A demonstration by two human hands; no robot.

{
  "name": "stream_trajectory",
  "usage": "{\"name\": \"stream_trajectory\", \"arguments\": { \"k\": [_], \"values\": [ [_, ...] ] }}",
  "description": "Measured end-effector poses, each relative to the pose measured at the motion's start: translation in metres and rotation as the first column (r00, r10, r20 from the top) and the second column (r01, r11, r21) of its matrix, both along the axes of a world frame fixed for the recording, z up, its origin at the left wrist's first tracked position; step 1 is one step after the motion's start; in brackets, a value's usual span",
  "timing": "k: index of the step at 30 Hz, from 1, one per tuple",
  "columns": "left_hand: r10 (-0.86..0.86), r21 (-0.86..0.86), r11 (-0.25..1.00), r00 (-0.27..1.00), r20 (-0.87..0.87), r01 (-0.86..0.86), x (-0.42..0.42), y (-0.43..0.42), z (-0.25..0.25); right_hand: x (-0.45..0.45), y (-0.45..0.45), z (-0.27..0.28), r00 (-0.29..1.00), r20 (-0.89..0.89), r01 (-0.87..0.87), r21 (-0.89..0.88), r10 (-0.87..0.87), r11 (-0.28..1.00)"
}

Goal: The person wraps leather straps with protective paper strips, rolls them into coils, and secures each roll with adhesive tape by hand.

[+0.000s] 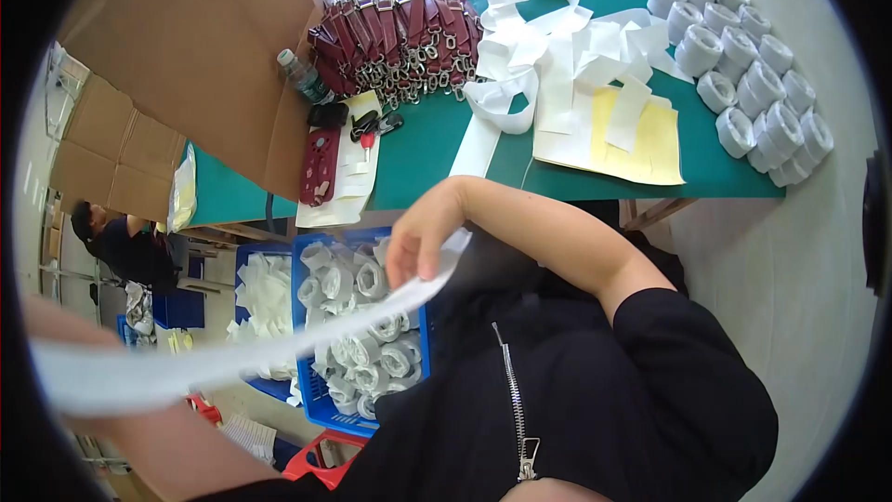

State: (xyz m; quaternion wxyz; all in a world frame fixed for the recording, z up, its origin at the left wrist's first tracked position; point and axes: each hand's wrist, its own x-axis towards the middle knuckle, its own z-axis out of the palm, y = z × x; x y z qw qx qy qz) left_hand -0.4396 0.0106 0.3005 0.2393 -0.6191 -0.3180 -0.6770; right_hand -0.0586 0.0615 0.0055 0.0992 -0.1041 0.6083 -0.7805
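Observation:
A long white strip [279,350] of flat webbing or fabric stretches across the lower left of the view. Near its right end, my right hand [427,232] has its fingers closed on the strip, over a blue basket. My left hand [70,321] is at the far left edge, smeared by motion and partly behind the strip, so its fingers cannot be made out. Below the strip, the blue basket [426,335] holds several rolled white strips [358,350].
A green table [418,153] carries maroon straps with metal clips [400,33], loose white strips [557,65], yellow sheets [660,144], stacked white rolls [743,65], a bottle [305,76] and a cardboard box [195,37]. Another person [135,246] is at far left. A red stool [321,460] stands below.

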Motion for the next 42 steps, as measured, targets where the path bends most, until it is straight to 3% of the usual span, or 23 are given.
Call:
{"name": "stream_trajectory", "arguments": {
  "k": [4, 6, 10, 12, 13, 14, 15, 16, 17, 18, 19, 20, 21, 22, 23, 25, 27, 28, 30, 31, 33, 37, 42],
  "values": [
    [0.070, -0.076, 0.996, 0.955, 0.290, -0.049, -0.127, -0.030, 0.003, 0.012, -0.031, -0.029, 0.977, -0.086, -0.207, -0.185, 0.194, 0.961],
    [0.053, -0.091, 0.996, 0.908, 0.417, -0.016, -0.179, -0.044, 0.001, 0.033, -0.048, -0.056, 0.993, 0.008, -0.111, -0.251, 0.116, 0.962],
    [-0.102, -0.033, 0.987, 0.777, 0.621, 0.156, -0.261, -0.059, -0.018, 0.083, -0.076, -0.119, 0.965, 0.214, -0.090, -0.269, 0.150, 0.959],
    [-0.229, 0.035, 0.959, 0.690, 0.687, 0.283, -0.287, -0.059, -0.033, 0.120, -0.101, -0.120, 0.934, 0.357, 0.128, -0.331, -0.002, 0.935],
    [-0.339, 0.098, 0.915, 0.612, 0.714, 0.392, -0.299, -0.059, -0.046, 0.139, -0.107, -0.116, 0.932, 0.363, 0.142, -0.319, -0.018, 0.937],
    [-0.443, 0.169, 0.854, 0.517, 0.733, 0.492, -0.306, -0.055, -0.057, 0.158, -0.114, -0.105, 0.911, 0.389, 0.267, -0.294, -0.140, 0.918],
    [-0.616, 0.306, 0.686, 0.304, 0.726, 0.660, -0.309, -0.051, -0.074, 0.177, -0.121, -0.092, 0.874, 0.412, 0.386, -0.264, -0.259, 0.884],
    [-0.752, 0.499, 0.366, -0.066, 0.656, 0.786, -0.314, -0.045, -0.094, 0.198, -0.127, -0.077, 0.815, 0.471, 0.484, -0.229, -0.339, 0.844],
    [-0.744, 0.556, 0.163, -0.269, 0.612, 0.815, -0.307, -0.038, -0.122, 0.220, -0.134, -0.062, 0.745, 0.525, 0.575, -0.191, -0.412, 0.796],
    [-0.723, 0.507, 0.092, -0.293, 0.626, 0.857, -0.293, -0.030, -0.157, 0.243, -0.143, -0.051, 0.669, 0.530, 0.675, -0.139, -0.521, 0.725],
    [-0.618, 0.100, 0.550, 0.324, 0.716, 0.829, -0.233, -0.031, -0.206, 0.265, -0.153, -0.039, 0.581, 0.528, 0.762, -0.086, -0.619, 0.641],
    [-0.185, -0.278, 0.862, 0.775, 0.604, 0.423, -0.168, -0.031, -0.255, 0.286, -0.166, -0.024, 0.500, 0.526, 0.834, -0.075, -0.689, 0.547],
    [0.075, -0.656, 0.738, 0.946, 0.314, 0.160, -0.160, -0.038, -0.294, 0.305, -0.181, -0.006, 0.410, 0.523, 0.893, -0.063, -0.747, 0.446],
    [-0.015, -0.578, 0.693, 0.810, 0.586, 0.431, -0.120, -0.039, -0.330, 0.322, -0.196, 0.016, 0.349, 0.524, 0.922, -0.044, -0.777, 0.384],
    [-0.059, -0.477, 0.552, 0.603, 0.796, 0.684, -0.068, -0.041, -0.340, 0.332, -0.208, 0.039, 0.286, 0.524, 0.947, -0.028, -0.803, 0.319],
    [0.079, -0.715, 0.455, 0.776, 0.626, 0.531, 0.007, -0.038, -0.361, 0.336, -0.220, 0.085, 0.235, 0.483, 0.955, 0.049, -0.844, 0.294],
    [-0.150, -0.805, 0.346, 0.875, 0.460, 0.482, 0.122, -0.042, -0.314, 0.326, -0.220, 0.116, 0.195, 0.444, 0.953, 0.124, -0.874, 0.276],
    [-0.365, -0.752, 0.291, 0.796, 0.483, 0.591, 0.176, -0.044, -0.297, 0.308, -0.212, 0.128, 0.213, 0.460, 0.929, 0.177, -0.862, 0.324],
    [-0.716, -0.812, 0.183, 0.641, 0.277, 0.555, 0.269, -0.052, -0.253, 0.268, -0.197, 0.145, 0.210, 0.480, 0.894, 0.259, -0.852, 0.366],
    [-0.792, -0.840, 0.216, 0.592, 0.146, 0.497, 0.303, -0.059, -0.243, 0.248, -0.191, 0.153, 0.185, 0.483, 0.888, 0.292, -0.856, 0.357],
    [-0.791, -0.749, 0.471, 0.599, -0.125, 0.466, 0.353, -0.061, -0.245, 0.230, -0.185, 0.166, 0.162, 0.499, 0.883, 0.312, -0.851, 0.351],
    [-0.742, -0.580, 0.645, 0.588, -0.321, 0.498, 0.363, -0.031, -0.249, 0.232, -0.185, 0.188, 0.091, 0.531, 0.919, 0.281, -0.842, 0.277],
    [-0.696, -0.514, 0.677, 0.686, -0.212, 0.528, 0.378, -0.030, -0.254, 0.223, -0.184, 0.194, 0.083, 0.524, 0.944, 0.231, -0.848, 0.235]
  ]
}}
